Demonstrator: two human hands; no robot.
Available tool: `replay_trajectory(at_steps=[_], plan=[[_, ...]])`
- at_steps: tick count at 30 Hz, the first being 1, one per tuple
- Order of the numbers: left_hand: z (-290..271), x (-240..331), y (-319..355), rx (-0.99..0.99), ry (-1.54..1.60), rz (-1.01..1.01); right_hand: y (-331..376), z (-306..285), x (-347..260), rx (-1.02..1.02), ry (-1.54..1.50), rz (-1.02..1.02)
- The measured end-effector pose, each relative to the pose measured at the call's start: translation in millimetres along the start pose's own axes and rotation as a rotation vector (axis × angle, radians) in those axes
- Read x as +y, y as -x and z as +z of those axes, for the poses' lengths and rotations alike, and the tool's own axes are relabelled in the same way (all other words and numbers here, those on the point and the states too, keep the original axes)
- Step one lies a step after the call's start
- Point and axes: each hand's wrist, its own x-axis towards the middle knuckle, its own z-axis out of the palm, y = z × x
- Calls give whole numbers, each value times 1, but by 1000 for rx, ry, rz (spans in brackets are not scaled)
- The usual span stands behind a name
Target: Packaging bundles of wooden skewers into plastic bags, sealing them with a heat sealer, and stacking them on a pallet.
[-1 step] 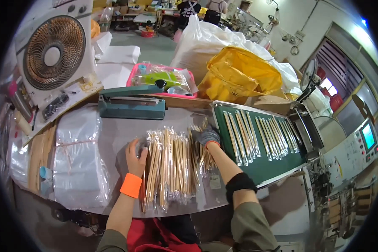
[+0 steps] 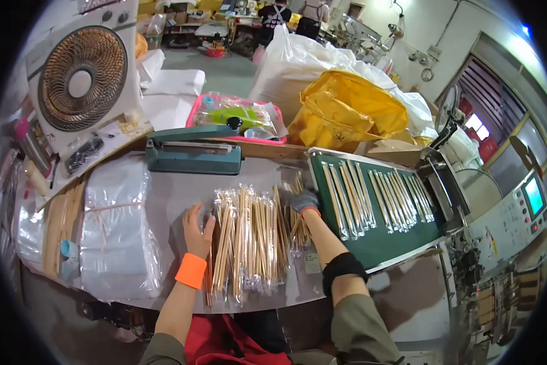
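Your left hand (image 2: 197, 231), an orange wristband (image 2: 191, 271) at the wrist, lies open and flat on the grey table (image 2: 170, 194), fingers spread against the left edge of a heap of clear-wrapped wooden chopsticks (image 2: 246, 243); it grips nothing. Your right hand (image 2: 304, 202), in a grey glove, sits at the far right side of the same heap, fingers curled among the packets; whether it has closed on any of them cannot be told, since the wrappers cover its fingertips. The heap lies at the middle of the table directly before you, its near ends reaching toward the table's front edge.

Just right of the heap, a green conveyor belt (image 2: 377, 243) carries rows of wrapped sticks toward a machine whose far end blurs into the frame's rim. Behind the heap stands a teal heat sealer (image 2: 191, 152), and beyond it a pink tray (image 2: 237, 118) of bagged items, contents hard to make out. A stack of clear plastic bags (image 2: 115, 231) lies to your left, near a round fan (image 2: 82, 79). A yellow sack (image 2: 346, 112) sits behind the belt.
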Motion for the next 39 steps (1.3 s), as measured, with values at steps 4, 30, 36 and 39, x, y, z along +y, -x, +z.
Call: replay_trajectory(at_steps=[4, 30, 36, 39], plan=[[5, 38, 34, -102, 102, -113, 25, 18, 57, 95, 142, -99], [-93, 21, 70, -195, 95, -86, -5, -164, 151, 396, 384, -263], [-75, 34, 71, -308, -311, 13, -64, -190, 278, 357, 786, 254], [-80, 32, 71, -294, -384, -7, -68, -178, 289, 428, 700, 550]])
